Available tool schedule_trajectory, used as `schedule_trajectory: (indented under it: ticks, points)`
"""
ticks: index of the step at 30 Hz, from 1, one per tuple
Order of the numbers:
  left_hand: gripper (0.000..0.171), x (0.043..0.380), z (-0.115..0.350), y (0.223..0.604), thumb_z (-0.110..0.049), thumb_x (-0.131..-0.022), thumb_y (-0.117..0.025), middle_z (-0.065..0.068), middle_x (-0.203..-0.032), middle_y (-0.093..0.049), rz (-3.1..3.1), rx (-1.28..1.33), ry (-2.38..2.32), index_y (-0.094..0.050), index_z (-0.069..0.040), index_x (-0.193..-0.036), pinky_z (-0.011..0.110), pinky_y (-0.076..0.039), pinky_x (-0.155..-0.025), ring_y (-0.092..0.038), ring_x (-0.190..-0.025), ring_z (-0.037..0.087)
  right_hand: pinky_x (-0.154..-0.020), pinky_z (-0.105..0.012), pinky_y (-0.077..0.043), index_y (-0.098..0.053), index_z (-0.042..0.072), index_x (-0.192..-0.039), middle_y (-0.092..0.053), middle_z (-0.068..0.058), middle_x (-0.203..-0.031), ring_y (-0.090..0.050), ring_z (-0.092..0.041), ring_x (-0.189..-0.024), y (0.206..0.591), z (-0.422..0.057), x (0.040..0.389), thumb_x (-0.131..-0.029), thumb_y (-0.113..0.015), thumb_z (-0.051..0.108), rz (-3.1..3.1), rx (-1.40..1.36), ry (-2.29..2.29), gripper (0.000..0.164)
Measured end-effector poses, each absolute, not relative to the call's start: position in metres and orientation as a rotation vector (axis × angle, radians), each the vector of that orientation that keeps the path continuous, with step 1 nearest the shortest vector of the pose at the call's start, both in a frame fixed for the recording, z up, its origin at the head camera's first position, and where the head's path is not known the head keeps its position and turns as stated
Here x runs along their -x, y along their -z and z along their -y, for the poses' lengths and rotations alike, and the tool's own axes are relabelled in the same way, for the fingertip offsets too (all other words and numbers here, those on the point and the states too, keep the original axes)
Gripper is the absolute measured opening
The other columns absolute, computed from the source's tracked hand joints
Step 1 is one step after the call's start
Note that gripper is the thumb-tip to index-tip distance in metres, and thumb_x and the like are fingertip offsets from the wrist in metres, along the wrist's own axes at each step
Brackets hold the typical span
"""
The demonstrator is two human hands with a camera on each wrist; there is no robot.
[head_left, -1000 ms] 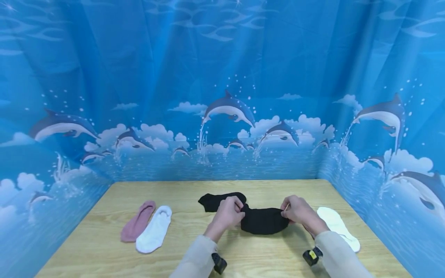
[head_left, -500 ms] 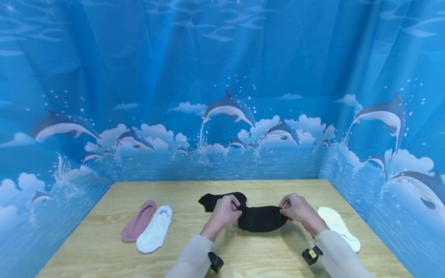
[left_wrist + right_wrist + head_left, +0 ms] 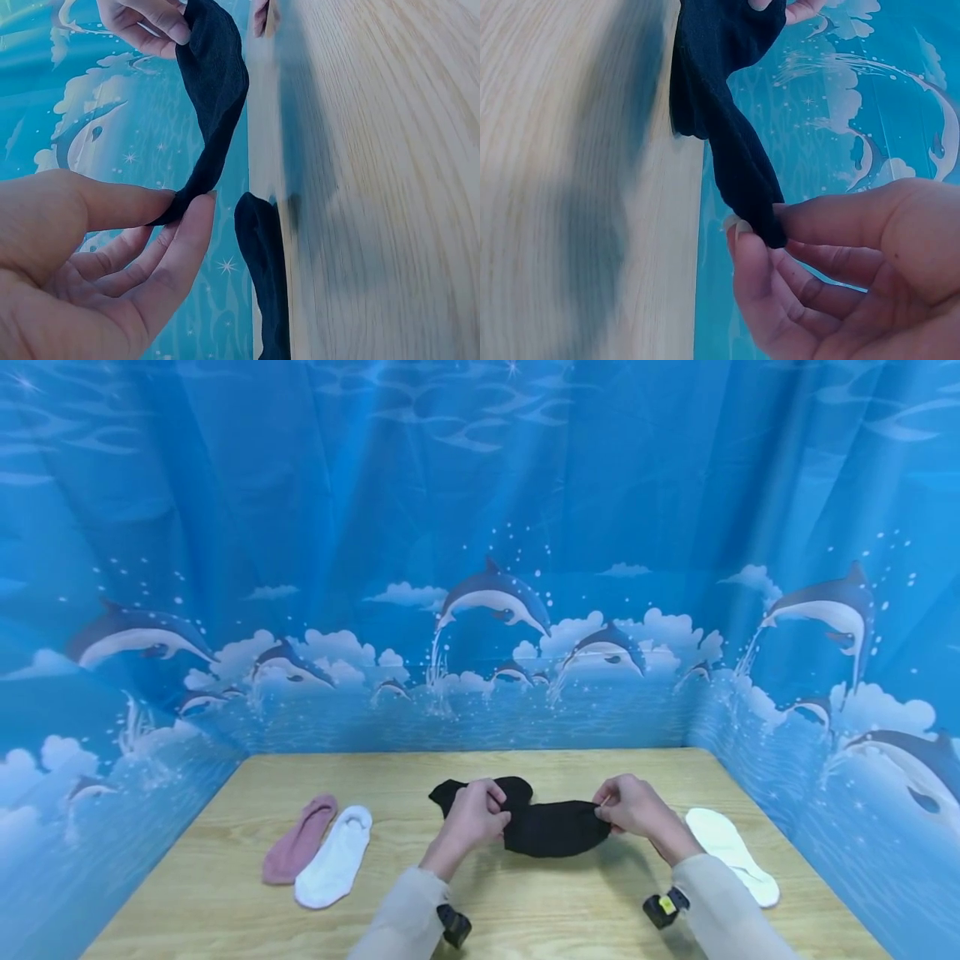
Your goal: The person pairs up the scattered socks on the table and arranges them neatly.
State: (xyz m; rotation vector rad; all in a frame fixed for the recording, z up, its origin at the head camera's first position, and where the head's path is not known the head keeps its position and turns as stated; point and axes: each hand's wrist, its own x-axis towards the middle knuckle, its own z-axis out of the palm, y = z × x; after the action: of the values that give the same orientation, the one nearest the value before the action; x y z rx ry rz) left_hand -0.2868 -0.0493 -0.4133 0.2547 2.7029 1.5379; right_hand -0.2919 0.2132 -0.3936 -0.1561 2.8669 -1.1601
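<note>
A black sock [image 3: 558, 829] is stretched between my two hands, raised over the table. My left hand [image 3: 474, 817] pinches one end between thumb and fingers; in the left wrist view the thumb presses the black sock [image 3: 214, 82] against the fingertips. At the other end my right hand [image 3: 636, 806] pinches the cloth, which narrows toward the fingertips in the right wrist view. Behind my left hand a second black sock [image 3: 516, 789] lies flat on the table, partly hidden by that hand. It also shows below the held one in the left wrist view.
On the left of the wooden table [image 3: 360, 935] lie a pink sock [image 3: 300, 843] and a white sock [image 3: 334, 858], side by side. Another white item [image 3: 731, 852], sock-like, lies at the right beside my right forearm. A blue dolphin-print curtain [image 3: 480, 710] borders the table's back and sides.
Both hands have shifted left and slightly away from me, carrying the stretched black sock with them. It now overlaps the black sock lying behind. The other socks stay in place.
</note>
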Motion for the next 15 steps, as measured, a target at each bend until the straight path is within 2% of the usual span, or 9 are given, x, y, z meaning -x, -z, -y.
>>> schedule_trajectory:
  ticks: [8,15]
  points:
    - [0.016,0.286,0.057,0.413,0.003,-0.089,-0.074,0.012,-0.086,-0.062,-2.716,-0.250,-1.567,-0.062,-0.001,-0.098,0.030,-0.061,-0.056,-0.071,-0.064,0.025,-0.057,-0.035,-0.059,-0.071,-0.003,-0.093,-0.070,-0.007,-0.075,-0.060,-0.014,-0.055,0.392,-0.208,0.293,-0.088,-0.070,-0.004,-2.859,0.215,1.162,0.006]
    - [0.016,0.287,0.065,0.411,0.003,-0.088,-0.075,0.012,-0.085,-0.063,-2.780,-0.246,-1.524,-0.063,0.000,-0.098,0.028,-0.059,-0.056,-0.064,-0.065,0.017,-0.058,-0.036,-0.060,-0.071,-0.003,-0.094,-0.070,-0.008,-0.076,-0.062,-0.016,-0.057,0.390,-0.200,0.294,-0.087,-0.070,-0.005,-2.854,0.220,1.181,0.008]
